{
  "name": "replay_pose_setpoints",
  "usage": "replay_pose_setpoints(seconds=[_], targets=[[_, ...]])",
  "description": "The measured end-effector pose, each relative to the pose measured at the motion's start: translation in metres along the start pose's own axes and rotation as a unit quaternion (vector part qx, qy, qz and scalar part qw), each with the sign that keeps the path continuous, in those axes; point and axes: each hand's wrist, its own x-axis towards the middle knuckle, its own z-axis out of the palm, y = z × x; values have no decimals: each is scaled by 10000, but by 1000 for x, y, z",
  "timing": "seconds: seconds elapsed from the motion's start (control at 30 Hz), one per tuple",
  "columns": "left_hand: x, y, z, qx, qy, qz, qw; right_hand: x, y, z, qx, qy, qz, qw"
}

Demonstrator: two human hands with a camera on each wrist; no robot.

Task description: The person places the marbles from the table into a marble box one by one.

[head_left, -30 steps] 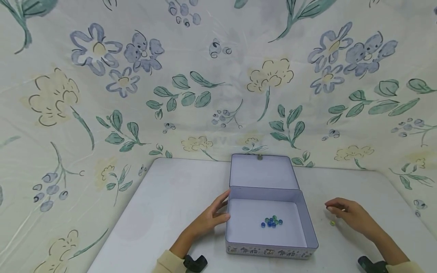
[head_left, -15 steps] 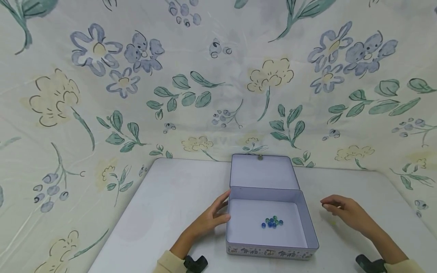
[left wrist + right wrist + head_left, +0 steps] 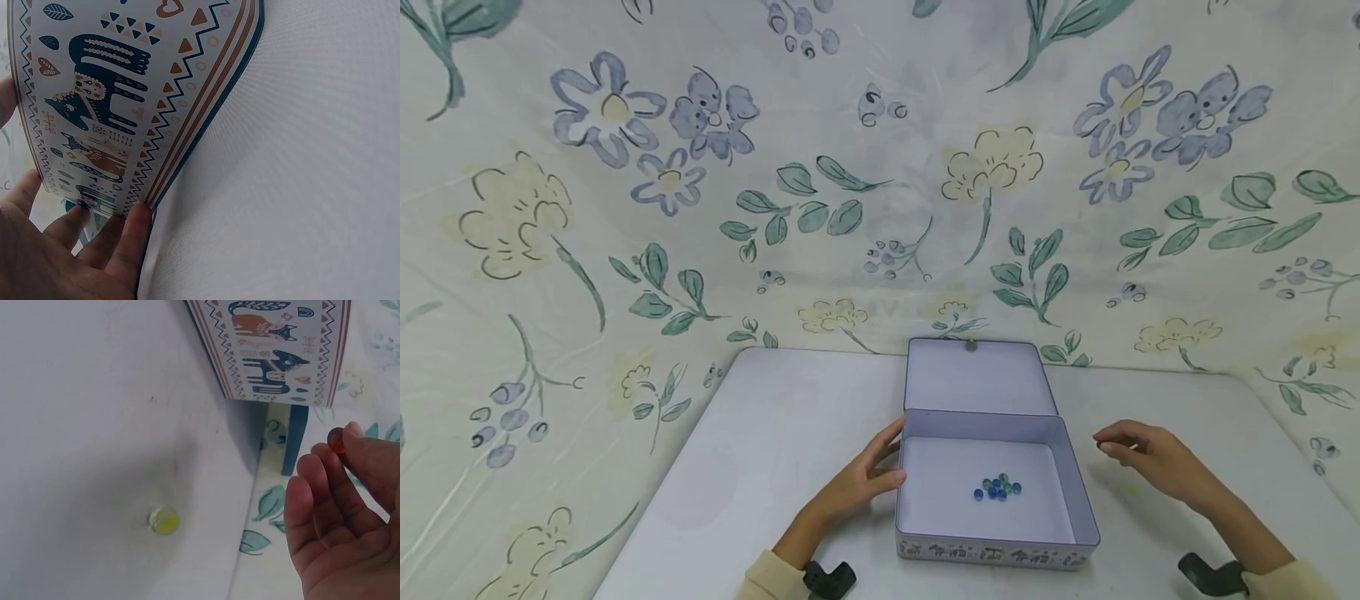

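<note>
My right hand (image 3: 1157,462) pinches a small dark red marble (image 3: 336,440) between thumb and fingertips, raised over the table to the right of an open tin box (image 3: 988,560). In the right wrist view a yellow-green marble (image 3: 165,520) lies on the table; it looks faint in the head view. Several blue and green marbles (image 3: 997,487) sit clustered on the box floor. My left hand (image 3: 853,485) rests its spread fingers against the box's left wall, and its fingers (image 3: 131,240) touch the printed side in the left wrist view.
The box's hinged lid (image 3: 981,377) is folded back toward the far edge of the white table (image 3: 760,442). A flower-patterned sheet (image 3: 880,208) hangs behind the table and down its sides. Dark straps (image 3: 830,579) are on both wrists.
My right hand has moved left and slightly away from me, closer to the box, with the red marble pinched. The left hand and the box stay in place.
</note>
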Motion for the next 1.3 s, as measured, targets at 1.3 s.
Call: replay_pose_setpoints(seconds=[1.3], targets=[[2,1,-1,0,-19,-32,10000,37,-61,25,-25,-588,-1320,9895]])
